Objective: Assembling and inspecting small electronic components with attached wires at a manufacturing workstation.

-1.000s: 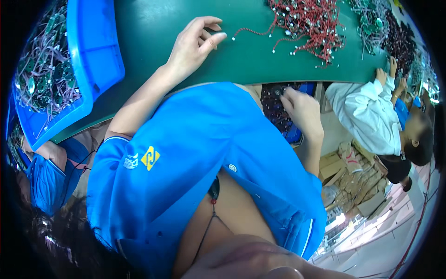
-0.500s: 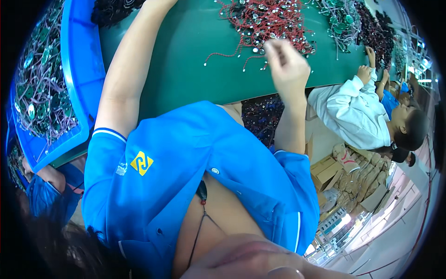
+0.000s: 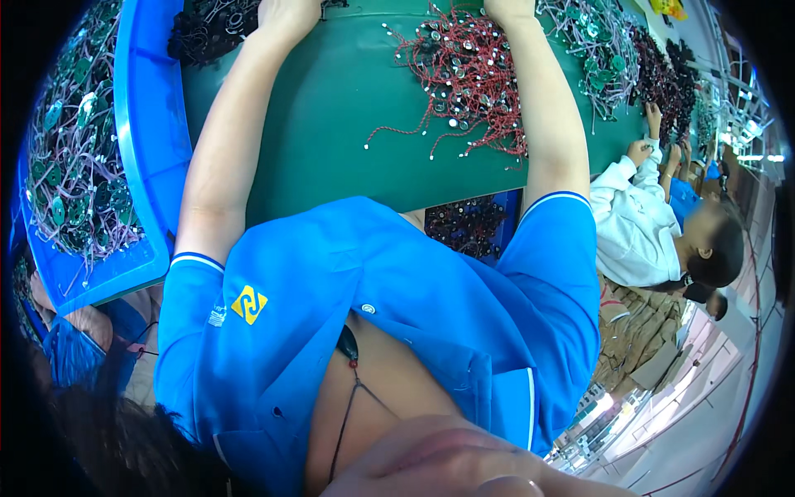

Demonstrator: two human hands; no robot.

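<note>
My left hand [image 3: 287, 16] is at the top edge of the picture, beside a heap of black wired parts [image 3: 217, 31]; its fingers are mostly cut off. At the far side of a pile of red twisted wires with small round silver and black parts [image 3: 464, 79], my right hand [image 3: 510, 8] is also cut off by the top edge. What either hand holds does not show. My right forearm passes over the right side of the red pile, which lies on the green tabletop [image 3: 331, 124].
On the left stands a blue bin [image 3: 149, 108] full of green discs with pale wires [image 3: 79, 166]. More green-disc parts [image 3: 600, 62] lie to the right. Under the table edge is a container of dark parts [image 3: 464, 224]. A person in a pale sweatshirt [image 3: 638, 219] works at the right.
My right hand has moved from the near edge of the red wires away to the far top edge. A little more of my left hand shows at the top.
</note>
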